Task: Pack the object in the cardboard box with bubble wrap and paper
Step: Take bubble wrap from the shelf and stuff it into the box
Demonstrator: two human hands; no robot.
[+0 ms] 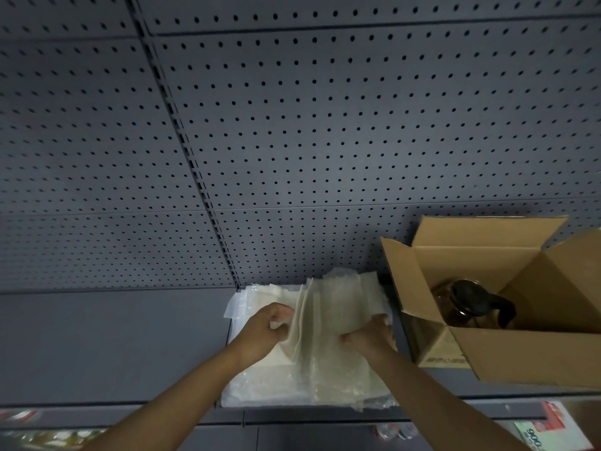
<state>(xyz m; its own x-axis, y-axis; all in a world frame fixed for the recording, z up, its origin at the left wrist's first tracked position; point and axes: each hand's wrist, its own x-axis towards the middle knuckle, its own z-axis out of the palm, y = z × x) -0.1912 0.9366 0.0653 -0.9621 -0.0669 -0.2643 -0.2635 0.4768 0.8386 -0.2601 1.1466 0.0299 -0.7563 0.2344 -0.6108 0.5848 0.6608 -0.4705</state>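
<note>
An open cardboard box (527, 356) stands on the grey shelf at the right, flaps up. Inside it lies a glass jug with a black lid and handle (471, 307). Left of the box a stack of white paper sheets (338, 307) rests on bubble wrap (338, 385). My left hand (263, 330) pinches the raised left edges of several sheets. My right hand (369, 336) grips the paper at its right side, close to the box's left wall. The sheets stand up folded between the two hands.
A grey pegboard wall (292, 141) rises behind the shelf (113, 346). A red and white price tag (549, 428) hangs at the shelf's front edge, lower right. Packaged goods show dimly on the lower shelf at the bottom left (48, 437).
</note>
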